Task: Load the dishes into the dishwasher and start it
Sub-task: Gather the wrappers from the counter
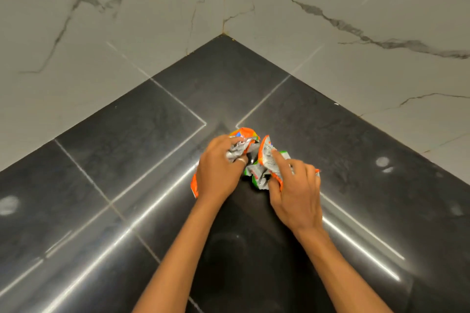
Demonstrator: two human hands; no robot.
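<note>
Orange-and-silver crumpled wrapper [264,160] sits above the black counter [127,160], clutched by left grip [218,170] and right grip [295,190].

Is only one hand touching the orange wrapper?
No, the left hand and the right hand both grip the crumpled orange wrapper.

**Both grips on one crumpled packet**

The bare left forearm [183,249] and right forearm [338,262] reach forward and converge. The left grip [218,168], a ring [242,161] on one finger, curls its fingers over the crumpled foil packet [264,157]. The right grip [295,190] pinches the packet's near side, with its index finger stretched along the top.
</note>
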